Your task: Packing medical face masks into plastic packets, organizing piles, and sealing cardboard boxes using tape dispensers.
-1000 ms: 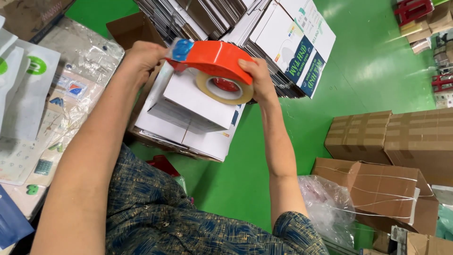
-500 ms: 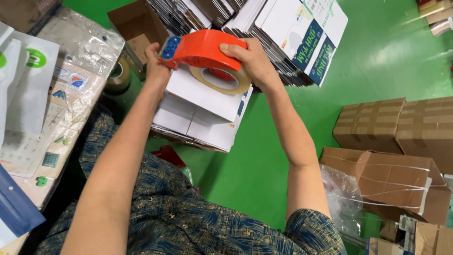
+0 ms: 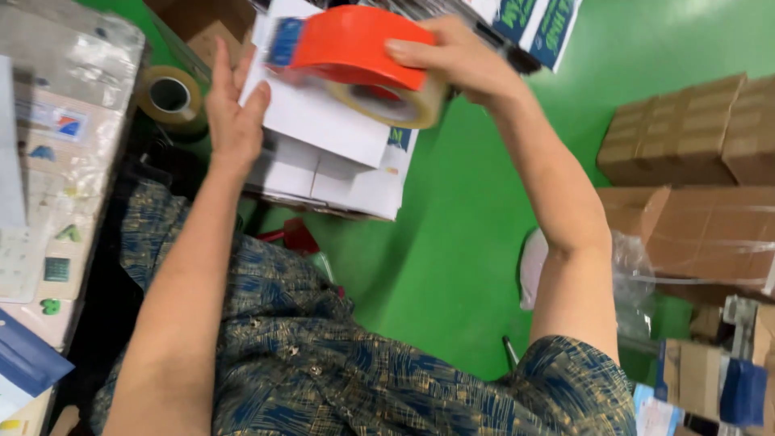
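We see bright, even light from overhead, with only soft shadows on the green floor (image 3: 468, 242). Glare sits on the plastic sheet (image 3: 73, 48) at upper left. The hands (image 3: 234, 113) and the orange tape dispenser (image 3: 355, 44) are smeared by motion blur, and the edges look soft.

Tape dispenser (image 3: 355, 44) atop white boxes (image 3: 323, 153)
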